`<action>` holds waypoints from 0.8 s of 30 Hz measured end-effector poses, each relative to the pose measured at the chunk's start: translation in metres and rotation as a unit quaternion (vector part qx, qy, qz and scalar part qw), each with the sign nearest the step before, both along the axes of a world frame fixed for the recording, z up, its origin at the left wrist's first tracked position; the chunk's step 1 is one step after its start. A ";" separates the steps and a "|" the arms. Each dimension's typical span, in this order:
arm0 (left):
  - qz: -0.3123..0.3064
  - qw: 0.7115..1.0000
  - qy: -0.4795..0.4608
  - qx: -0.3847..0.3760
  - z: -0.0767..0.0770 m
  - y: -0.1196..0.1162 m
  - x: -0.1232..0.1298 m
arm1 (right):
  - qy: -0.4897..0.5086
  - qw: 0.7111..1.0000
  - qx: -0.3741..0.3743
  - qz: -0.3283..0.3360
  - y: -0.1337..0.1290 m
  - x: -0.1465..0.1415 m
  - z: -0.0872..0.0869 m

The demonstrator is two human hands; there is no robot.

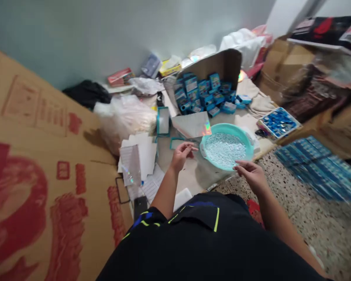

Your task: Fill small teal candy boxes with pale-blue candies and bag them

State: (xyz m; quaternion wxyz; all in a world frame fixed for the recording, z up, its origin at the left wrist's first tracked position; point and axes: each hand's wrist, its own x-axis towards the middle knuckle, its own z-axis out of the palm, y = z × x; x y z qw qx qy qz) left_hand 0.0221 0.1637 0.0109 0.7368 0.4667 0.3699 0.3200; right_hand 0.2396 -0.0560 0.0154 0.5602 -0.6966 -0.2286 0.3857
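Note:
A turquoise plastic basin (249,156) filled with many small pale pieces (225,149) stands on the low table (190,177). My right hand (251,174) is at the basin's near right rim, its thumb and fingertips pressed together. Whatever it may pinch is too small to make out. To the basin's left, my left hand (181,156) hovers above the tabletop with its fingers curled toward the thumb; any small thing between them cannot be made out. Just beyond the left hand lies a shiny silvery sheet (191,124), with a teal-edged open box (177,143) beside it.
Behind the basin, several small blue boxes (204,93) pile up against a brown carton. A tray of blue packets (280,123) sits at right, near wrapped blue packs (318,166). White cards (140,152) and a plastic bag (125,119) lie left, beside a large cardboard box (61,175).

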 end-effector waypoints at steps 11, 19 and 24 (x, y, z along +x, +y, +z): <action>0.068 0.965 0.251 0.044 -0.027 0.016 -0.129 | -0.055 0.975 -0.066 0.205 0.057 -0.075 -0.039; 0.203 0.940 0.266 -0.061 -0.032 -0.011 -0.198 | -0.006 0.949 -0.045 0.313 0.092 -0.114 -0.043; 0.239 0.971 -0.010 -0.013 -0.023 -0.025 -0.166 | -0.023 0.963 0.004 0.270 0.104 -0.088 -0.012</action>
